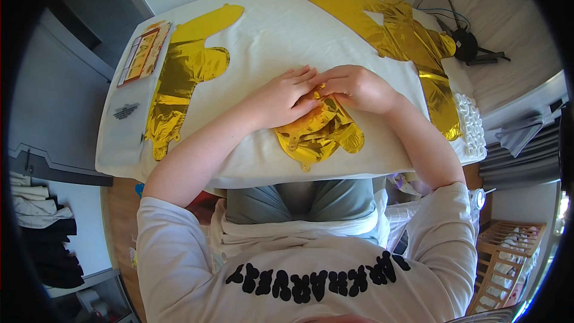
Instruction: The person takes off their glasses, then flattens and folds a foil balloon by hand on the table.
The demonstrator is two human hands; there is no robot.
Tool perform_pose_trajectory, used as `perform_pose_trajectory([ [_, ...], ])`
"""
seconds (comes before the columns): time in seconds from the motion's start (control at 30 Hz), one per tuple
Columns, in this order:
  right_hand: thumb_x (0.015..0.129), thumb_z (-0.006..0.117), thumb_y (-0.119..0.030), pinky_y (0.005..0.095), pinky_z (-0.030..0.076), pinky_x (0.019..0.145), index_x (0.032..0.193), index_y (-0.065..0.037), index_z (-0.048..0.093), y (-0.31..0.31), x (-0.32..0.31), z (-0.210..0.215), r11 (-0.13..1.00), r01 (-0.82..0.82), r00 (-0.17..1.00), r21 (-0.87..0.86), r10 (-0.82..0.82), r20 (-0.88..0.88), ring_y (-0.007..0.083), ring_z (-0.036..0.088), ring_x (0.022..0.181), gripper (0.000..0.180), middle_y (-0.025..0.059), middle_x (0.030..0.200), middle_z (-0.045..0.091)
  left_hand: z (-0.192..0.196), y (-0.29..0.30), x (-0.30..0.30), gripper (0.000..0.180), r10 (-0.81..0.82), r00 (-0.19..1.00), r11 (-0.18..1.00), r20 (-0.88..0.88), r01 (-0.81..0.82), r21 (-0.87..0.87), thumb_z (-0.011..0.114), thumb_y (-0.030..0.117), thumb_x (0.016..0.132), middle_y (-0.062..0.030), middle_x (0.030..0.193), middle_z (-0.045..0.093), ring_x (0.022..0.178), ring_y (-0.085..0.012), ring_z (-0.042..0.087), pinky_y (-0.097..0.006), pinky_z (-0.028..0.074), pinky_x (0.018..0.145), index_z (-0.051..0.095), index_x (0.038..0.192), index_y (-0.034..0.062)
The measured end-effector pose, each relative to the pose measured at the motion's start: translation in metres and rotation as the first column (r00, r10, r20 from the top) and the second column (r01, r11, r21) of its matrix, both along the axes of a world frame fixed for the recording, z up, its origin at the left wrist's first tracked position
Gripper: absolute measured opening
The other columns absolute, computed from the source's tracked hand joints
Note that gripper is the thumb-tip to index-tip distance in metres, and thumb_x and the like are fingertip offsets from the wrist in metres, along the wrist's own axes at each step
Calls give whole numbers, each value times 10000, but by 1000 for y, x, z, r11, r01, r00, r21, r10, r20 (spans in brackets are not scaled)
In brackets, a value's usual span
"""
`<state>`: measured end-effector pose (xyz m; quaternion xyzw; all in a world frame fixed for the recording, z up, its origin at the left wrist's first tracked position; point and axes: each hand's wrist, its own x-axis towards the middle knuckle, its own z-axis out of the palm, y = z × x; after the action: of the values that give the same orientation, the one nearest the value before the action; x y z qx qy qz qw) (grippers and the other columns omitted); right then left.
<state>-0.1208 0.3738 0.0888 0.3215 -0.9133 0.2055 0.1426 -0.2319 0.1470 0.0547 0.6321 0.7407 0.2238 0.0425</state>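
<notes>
A gold foil piece (320, 128) lies at the near edge of the white-covered surface (263, 36), midway along it and directly in front of the person. It is crumpled and mirror-bright, with sharp creases, a rounded lobe toward the right and a small tab at its lower rim. The left hand (286, 97) reaches over its upper left part, thumb laid across the foil and the other fingers stretched past it; whether they grip cannot be told. The right hand (363, 88) has its fingers bent in and drawn narrow, pinching the foil's top edge. The overlapping hands hide that edge, so its full outline is hard to make out. To the left lies a long flat foil shape (182, 78), smooth at its far end and wrinkled nearer, with a side lobe. Beyond it are a printed packet (143, 54) and thin dark strips (127, 111), too small to identify. On the right, angular gold foil (406, 36) spreads out, possibly overlapping pieces; a black spindly-legged object (466, 45) stands beside it, and white looped material (472, 124) lies at the corner.
</notes>
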Motion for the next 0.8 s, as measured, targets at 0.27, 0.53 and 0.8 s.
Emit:
perform_pose_trajectory([
  [0.27, 808, 747, 38, 389, 597, 920, 1064, -70, 779, 3, 15, 4, 996, 69, 981, -52, -58, 187, 312, 722, 1043, 280, 99, 1141, 756, -12, 1, -4, 516, -17, 996, 997, -83, 22, 70, 504, 262, 1063, -258, 1520, 525, 1450, -381, 473, -475, 332, 1246, 508, 1469, -57],
  [0.53, 813, 783, -76, 383, 603, 900, 1022, -40, 776, 12, 19, -5, 982, -83, 961, 168, 123, -248, 282, 730, 1103, 212, 103, 1189, 759, -16, 0, -1, 575, 10, 994, 999, -111, -6, 36, 522, 312, 1058, -254, 1564, 479, 1484, -385, 429, -471, 308, 1259, 477, 1499, -53],
  [0.8, 818, 779, -91, 381, 616, 854, 998, -47, 747, 18, 21, -15, 988, -120, 989, 92, 127, -77, 279, 745, 1005, 188, 78, 1152, 765, -13, 0, -1, 783, 9, 992, 1000, -127, -9, 2, 631, 480, 1001, -251, 1601, 433, 1508, -384, 395, -464, 287, 1272, 425, 1540, -49],
])
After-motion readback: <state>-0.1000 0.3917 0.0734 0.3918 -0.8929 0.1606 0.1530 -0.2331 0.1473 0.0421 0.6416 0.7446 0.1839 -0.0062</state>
